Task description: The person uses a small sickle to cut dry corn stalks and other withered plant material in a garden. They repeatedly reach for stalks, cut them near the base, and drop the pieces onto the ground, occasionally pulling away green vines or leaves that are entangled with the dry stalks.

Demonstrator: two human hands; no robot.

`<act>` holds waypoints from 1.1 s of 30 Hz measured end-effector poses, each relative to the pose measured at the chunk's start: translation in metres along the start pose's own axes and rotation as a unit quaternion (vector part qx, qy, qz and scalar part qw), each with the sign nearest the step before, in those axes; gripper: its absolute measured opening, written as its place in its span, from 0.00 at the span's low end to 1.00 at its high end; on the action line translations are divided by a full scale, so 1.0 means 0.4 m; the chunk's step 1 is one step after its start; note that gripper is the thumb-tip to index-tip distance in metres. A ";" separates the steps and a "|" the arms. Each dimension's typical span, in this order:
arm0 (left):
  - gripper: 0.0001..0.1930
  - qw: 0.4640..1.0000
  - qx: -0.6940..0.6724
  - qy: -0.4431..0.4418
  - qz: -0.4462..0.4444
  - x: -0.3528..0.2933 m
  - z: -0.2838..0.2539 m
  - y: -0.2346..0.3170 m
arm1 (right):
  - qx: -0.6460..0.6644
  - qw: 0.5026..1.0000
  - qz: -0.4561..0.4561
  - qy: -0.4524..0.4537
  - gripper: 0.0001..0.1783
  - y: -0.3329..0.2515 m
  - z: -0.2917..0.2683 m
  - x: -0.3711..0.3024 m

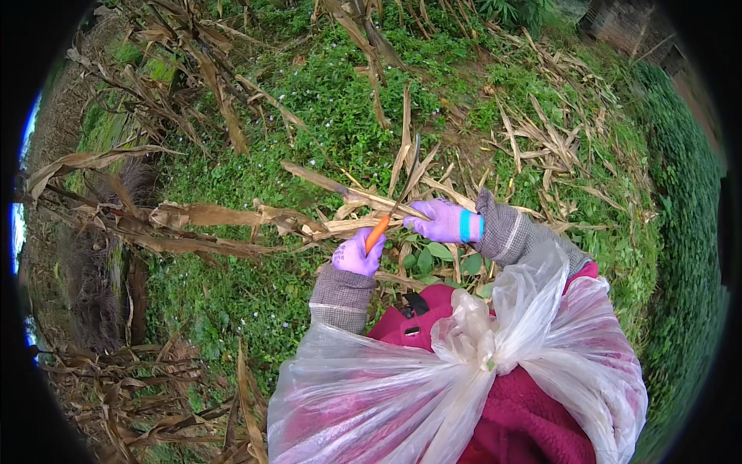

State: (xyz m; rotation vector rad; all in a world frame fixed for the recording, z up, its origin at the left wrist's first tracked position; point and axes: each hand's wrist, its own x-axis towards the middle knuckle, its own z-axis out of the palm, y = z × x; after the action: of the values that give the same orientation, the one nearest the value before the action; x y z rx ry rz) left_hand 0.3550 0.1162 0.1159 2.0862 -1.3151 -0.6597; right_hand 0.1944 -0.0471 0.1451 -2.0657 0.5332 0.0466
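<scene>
My left hand [357, 254], in a purple glove, is closed round the orange handle [377, 233] of a sickle. The dark, thin blade runs up from the handle across dry corn stalks, and its pale curved tip [417, 147] shows beyond them. To the right, my right hand [442, 220], gloved in purple with a blue cuff band, grips a dry corn stalk [371, 199]. This stalk slants up to the left from my fingers. Brown leaves [209, 216] of another dry corn plant stretch in from the left, close to my left hand.
Standing dry corn stalks [224, 93] rise at the far left. Cut stalks and leaves [553, 143] lie on the weedy ground at right. Low green weeds [325, 100] with small flowers spread ahead. A knotted clear plastic sheet [363, 394] covers my front.
</scene>
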 end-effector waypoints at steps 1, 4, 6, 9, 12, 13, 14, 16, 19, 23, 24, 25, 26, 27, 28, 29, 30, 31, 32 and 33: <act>0.11 1.000 0.004 0.011 0.029 0.001 0.000 -0.010 | -0.018 1.000 -0.008 0.015 0.21 -0.011 0.000 -0.006; 0.11 0.996 0.004 0.010 0.087 -0.003 0.010 -0.093 | 0.000 0.998 -0.005 -0.066 0.22 -0.018 -0.018 -0.027; 0.13 0.992 0.058 -0.070 0.091 -0.022 0.027 -0.197 | -0.024 0.991 -0.015 -0.133 0.22 0.020 -0.019 -0.053; 0.14 0.987 0.056 -0.101 0.113 -0.060 0.052 -0.239 | -0.039 0.987 -0.039 -0.149 0.21 0.039 -0.002 -0.075; 0.12 0.986 0.155 -0.032 -0.046 -0.167 0.004 -0.377 | 0.061 0.996 0.022 -0.055 0.20 0.086 -0.159 -0.132; 0.13 0.966 0.185 -0.105 -0.144 -0.264 -0.030 -0.504 | 0.099 0.995 0.029 -0.004 0.18 0.096 -0.269 -0.172; 0.15 0.943 0.230 -0.142 -0.194 -0.352 -0.064 -0.556 | 0.141 0.988 0.037 0.045 0.17 0.109 -0.365 -0.205; 0.16 0.961 0.189 -0.110 -0.168 -0.377 -0.035 -0.583 | 0.091 0.988 0.040 0.120 0.14 0.123 -0.409 -0.194; 0.18 0.989 0.016 0.031 -0.142 -0.196 0.063 -0.407 | -0.105 0.986 0.082 0.099 0.15 0.029 -0.293 -0.116; 0.22 0.832 -0.539 0.027 -0.127 -0.037 0.101 -0.124 | -0.316 0.943 -0.084 0.065 0.18 -0.015 -0.095 -0.013; 0.21 0.802 -0.582 0.043 -0.124 -0.016 0.087 -0.041 | -0.342 0.928 -0.132 0.069 0.18 -0.015 -0.058 0.014; 0.19 0.772 -0.620 0.065 -0.123 -0.004 0.071 0.016 | -0.357 0.926 -0.122 0.034 0.15 -0.037 -0.026 0.044; 0.18 0.755 -0.632 0.094 -0.143 0.008 0.060 0.039 | -0.378 0.918 -0.115 0.022 0.15 -0.071 0.004 0.056; 0.16 0.739 -0.642 0.121 -0.164 0.020 0.054 0.055 | -0.398 0.911 -0.108 0.011 0.15 -0.095 0.023 0.061; 0.15 0.720 -0.652 0.148 -0.184 0.020 0.047 0.065 | -0.393 0.912 -0.119 0.013 0.15 -0.104 0.033 0.067; 0.12 0.711 -0.654 0.178 -0.185 0.009 0.033 0.068 | -0.388 0.912 -0.130 0.014 0.15 -0.110 0.041 0.072; 0.13 0.709 -0.657 0.188 -0.174 -0.004 0.024 0.053 | -0.382 0.913 -0.143 0.015 0.15 -0.118 0.048 0.078; 0.13 0.706 -0.660 0.198 -0.164 -0.022 0.011 0.038 | -0.406 0.900 -0.159 0.012 0.15 -0.122 0.040 0.076; 0.13 0.703 -0.658 0.231 -0.141 -0.041 -0.003 0.023 | -0.431 0.885 -0.174 0.009 0.15 -0.120 0.016 0.069; 0.13 0.706 -0.642 0.271 -0.126 -0.060 -0.028 0.018 | -0.454 0.871 -0.189 0.007 0.15 -0.110 -0.007 0.061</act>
State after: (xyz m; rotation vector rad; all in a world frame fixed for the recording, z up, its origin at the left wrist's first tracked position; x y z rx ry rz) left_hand 0.3483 0.1381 0.1313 1.0594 -0.0257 -0.6746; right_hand 0.2331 -0.0388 0.1764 -3.0642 0.0758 0.0575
